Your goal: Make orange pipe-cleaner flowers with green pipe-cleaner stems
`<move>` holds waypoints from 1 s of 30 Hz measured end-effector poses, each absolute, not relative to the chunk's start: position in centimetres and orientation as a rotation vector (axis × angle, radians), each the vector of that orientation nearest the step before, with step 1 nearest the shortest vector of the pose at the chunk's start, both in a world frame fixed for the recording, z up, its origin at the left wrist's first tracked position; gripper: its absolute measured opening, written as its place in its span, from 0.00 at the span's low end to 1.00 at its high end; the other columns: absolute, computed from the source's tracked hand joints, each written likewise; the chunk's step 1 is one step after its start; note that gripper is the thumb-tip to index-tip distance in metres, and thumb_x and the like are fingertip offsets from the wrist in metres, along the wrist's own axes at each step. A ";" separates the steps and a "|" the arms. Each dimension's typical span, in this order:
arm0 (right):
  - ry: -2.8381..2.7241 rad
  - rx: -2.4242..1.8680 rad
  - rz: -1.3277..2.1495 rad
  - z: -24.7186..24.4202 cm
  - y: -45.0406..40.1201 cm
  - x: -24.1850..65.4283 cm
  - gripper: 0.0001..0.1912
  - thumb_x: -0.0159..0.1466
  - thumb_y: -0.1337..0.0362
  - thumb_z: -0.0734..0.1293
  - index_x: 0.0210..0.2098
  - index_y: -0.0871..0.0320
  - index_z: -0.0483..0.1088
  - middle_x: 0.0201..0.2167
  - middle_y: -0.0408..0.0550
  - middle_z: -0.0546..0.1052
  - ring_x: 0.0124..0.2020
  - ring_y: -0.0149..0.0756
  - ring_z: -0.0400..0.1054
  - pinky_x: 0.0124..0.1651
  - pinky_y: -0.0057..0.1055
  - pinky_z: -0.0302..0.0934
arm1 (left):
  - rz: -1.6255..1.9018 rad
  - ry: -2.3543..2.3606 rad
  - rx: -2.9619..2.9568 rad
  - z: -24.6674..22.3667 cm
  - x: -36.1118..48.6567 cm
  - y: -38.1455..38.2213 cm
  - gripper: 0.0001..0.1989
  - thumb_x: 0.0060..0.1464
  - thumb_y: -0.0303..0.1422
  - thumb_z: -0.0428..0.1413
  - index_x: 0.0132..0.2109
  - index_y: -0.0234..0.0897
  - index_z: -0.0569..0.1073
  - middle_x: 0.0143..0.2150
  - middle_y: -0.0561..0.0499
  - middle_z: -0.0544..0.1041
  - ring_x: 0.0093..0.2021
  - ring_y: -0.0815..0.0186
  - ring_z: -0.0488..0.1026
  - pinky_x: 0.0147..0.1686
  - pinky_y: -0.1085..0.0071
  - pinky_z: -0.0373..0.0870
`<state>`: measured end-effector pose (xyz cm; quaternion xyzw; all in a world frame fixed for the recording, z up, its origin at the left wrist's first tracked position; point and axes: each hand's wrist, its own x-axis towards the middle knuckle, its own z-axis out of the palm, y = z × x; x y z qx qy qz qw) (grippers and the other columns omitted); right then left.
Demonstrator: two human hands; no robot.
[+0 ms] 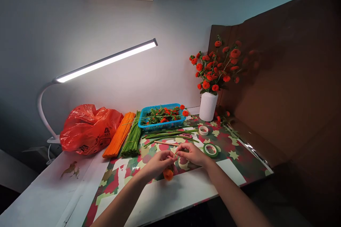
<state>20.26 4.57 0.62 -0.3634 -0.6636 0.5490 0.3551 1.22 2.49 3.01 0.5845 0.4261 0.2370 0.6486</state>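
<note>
Close together over the near part of the table, my left hand (161, 162) and my right hand (190, 152) meet at the fingertips. An orange flower (168, 174) hangs just below my left hand, whose curled fingers hold it by its stem. The fingers of my right hand pinch near the green stem end; the exact grip is too small to make out. Beyond the hands lie a thin wooden stick (166, 143) and several green stems (170, 133). A green tape roll (210, 150) is right of my right hand.
Behind are a blue basket (166, 125) of flowers, orange (121, 134) and green (132, 136) stem bundles, and a red bag (89, 129). A white tape roll (203, 130) and a white vase (208, 107) stand right. The lamp (106, 62) arches over the left.
</note>
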 end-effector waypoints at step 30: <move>-1.979 -1.039 0.955 -1.4 5.1 19.0 0.10 0.63 0.68 0.59 0.27 0.57 0.68 0.24 0.41 0.71 0.28 0.32 0.64 0.36 0.28 0.55 | -0.064 1.530 2.712 5.4 4.3 4.8 0.17 0.53 0.35 0.47 0.27 0.35 0.77 0.27 0.39 0.76 0.30 0.53 0.74 0.32 0.65 0.61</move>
